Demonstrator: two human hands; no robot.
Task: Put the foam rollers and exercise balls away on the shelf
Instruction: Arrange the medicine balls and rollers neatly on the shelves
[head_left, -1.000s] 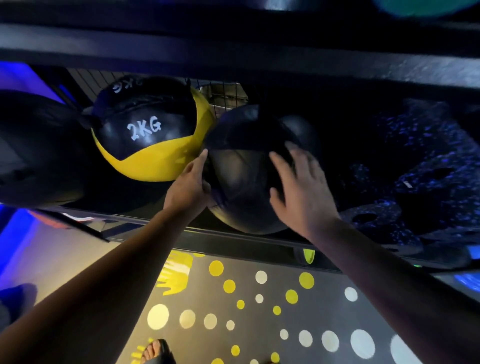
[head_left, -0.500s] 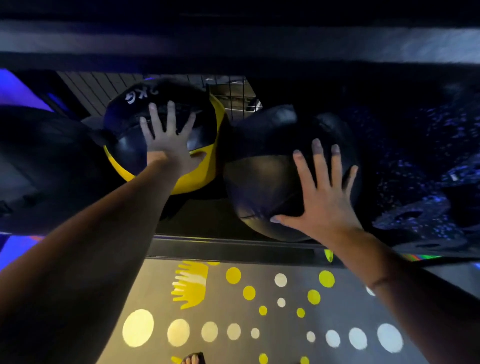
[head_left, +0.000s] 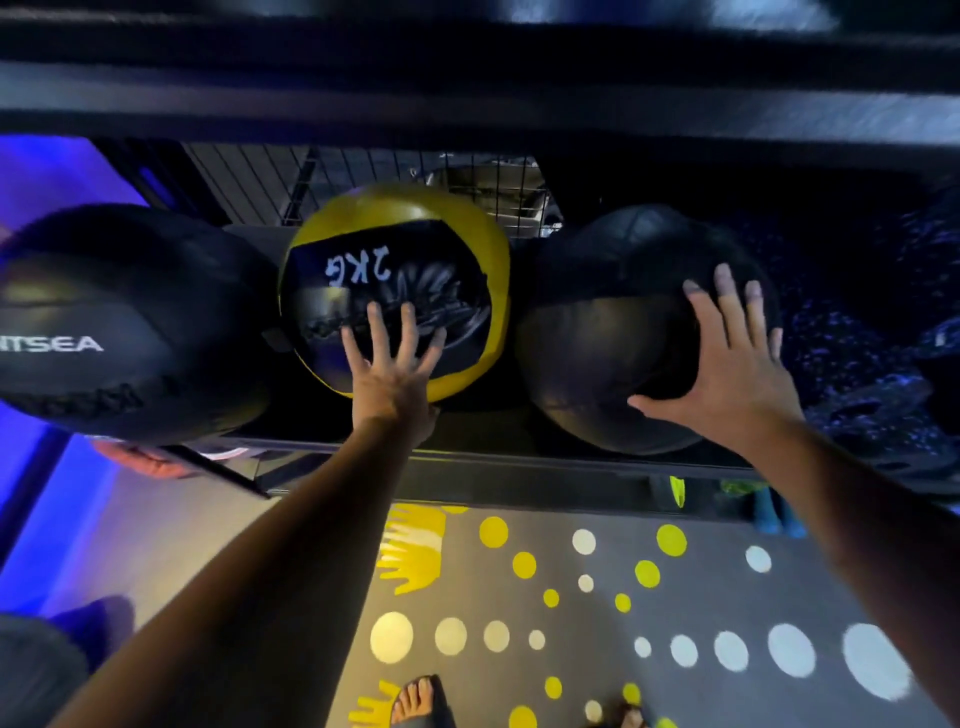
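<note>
Head view: the yellow and black ball (head_left: 400, 260), marked 2KG in white letters that read upside down, sits on the shelf (head_left: 519, 467) in the middle of a row of three. The left hand (head_left: 395, 364) lies flat on its near face, fingers straight and spread, palm low on the ball close to the shelf's front edge. Just to the right and touching it sits a plain black ball (head_left: 597, 338). The right hand (head_left: 727, 364) rests on this ball's right side, also spread wide, with the thumb pointing left across the near face and the fingertips reaching up over the curve. Neither hand curls round anything; both press with open palms. To the left of the yellow ball lies a larger black ball (head_left: 119, 322) with white lettering on its side, close beside the middle ball; whether they touch is lost in shadow. Behind the balls a wire grid (head_left: 467, 176) forms the far side of the shelf, and a dark upper board (head_left: 467, 104) runs across above them. Below the shelf the grey floor (head_left: 727, 587) shows yellow and white dots, and a sandalled foot (head_left: 415, 701) stands at the near edge
</note>
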